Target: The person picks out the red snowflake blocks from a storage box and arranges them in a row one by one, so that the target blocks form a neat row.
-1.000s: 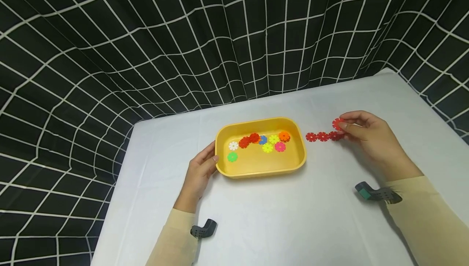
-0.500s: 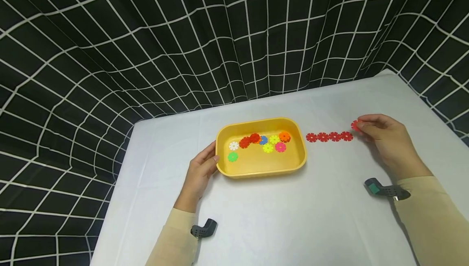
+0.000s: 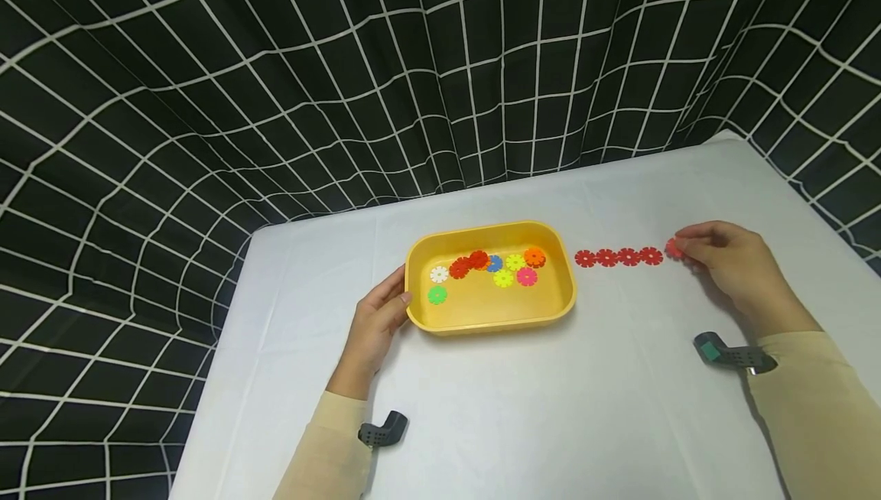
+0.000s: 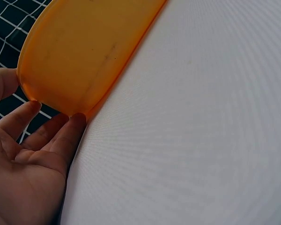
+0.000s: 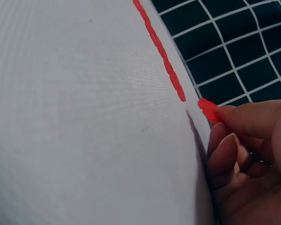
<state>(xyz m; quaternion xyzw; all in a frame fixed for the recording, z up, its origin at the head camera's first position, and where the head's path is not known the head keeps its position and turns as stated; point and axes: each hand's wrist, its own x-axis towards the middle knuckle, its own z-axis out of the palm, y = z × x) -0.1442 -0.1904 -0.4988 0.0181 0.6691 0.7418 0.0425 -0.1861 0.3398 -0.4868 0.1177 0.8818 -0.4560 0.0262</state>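
Note:
My right hand (image 3: pixel 736 267) pinches a red notched snowflake disc (image 3: pixel 674 248) between thumb and fingers. In the right wrist view that disc (image 5: pixel 208 109) stands a little above the table, apart from the row's end. A straight row of several red snowflake discs (image 3: pixel 617 257) lies on the cloth to its left, in the head view. My left hand (image 3: pixel 374 324) holds the left end of a yellow plastic bin (image 3: pixel 492 326). In the left wrist view, thumb and fingertips (image 4: pixel 76 118) touch the bin's outer end.
Inside the bin lie loose snowflake discs: white (image 3: pixel 438 274), green (image 3: pixel 437 295), blue (image 3: pixel 494 263), yellow (image 3: pixel 503 278), pink (image 3: pixel 527 277), orange (image 3: pixel 534 257) and several red (image 3: pixel 460 267). A white cloth (image 3: pixel 523 408) covers the table. Behind it hangs a dark gridded curtain (image 3: pixel 482 102).
My right hand has moved right from above the row's end, then slightly down, with the red disc still pinched. The row's last disc now shows uncovered. The left hand and bin stay put.

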